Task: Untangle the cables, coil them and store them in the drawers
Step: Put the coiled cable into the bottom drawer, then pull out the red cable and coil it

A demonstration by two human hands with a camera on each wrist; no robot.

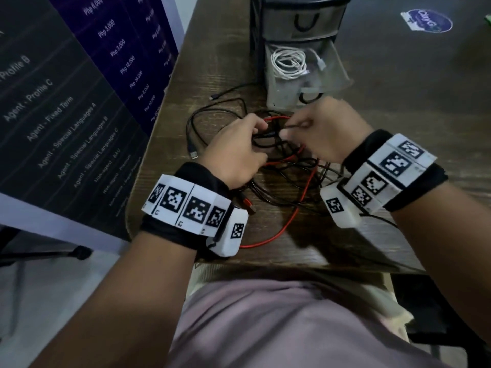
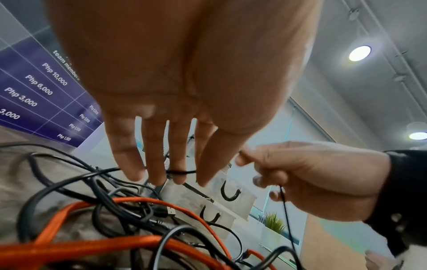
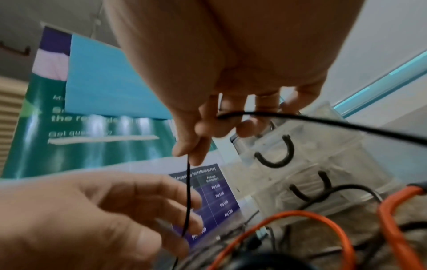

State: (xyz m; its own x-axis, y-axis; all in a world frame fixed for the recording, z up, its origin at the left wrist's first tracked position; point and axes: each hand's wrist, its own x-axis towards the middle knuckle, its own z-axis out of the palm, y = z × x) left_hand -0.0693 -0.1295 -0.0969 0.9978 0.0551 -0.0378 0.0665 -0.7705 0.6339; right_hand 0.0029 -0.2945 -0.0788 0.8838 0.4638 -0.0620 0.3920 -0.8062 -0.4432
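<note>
A tangle of black cables (image 1: 281,155) and one red cable (image 1: 305,192) lies on the wooden table (image 1: 398,102) in front of a small drawer unit (image 1: 300,22). Its middle drawer (image 1: 340,70) is pulled open and holds a coiled white cable (image 1: 288,63). My right hand (image 1: 300,128) pinches a thin black cable (image 3: 188,191) between thumb and forefinger, above the tangle. My left hand (image 1: 249,134) reaches into the tangle beside it. Its fingers (image 2: 166,164) are straight, and a black cable strand (image 2: 189,172) runs across them.
A dark printed banner (image 1: 66,102) stands along the table's left edge. A black USB plug (image 1: 194,154) lies left of my left hand, and a red plug (image 1: 248,204) sits under my left wrist. A round blue sticker (image 1: 426,21) is at the far right.
</note>
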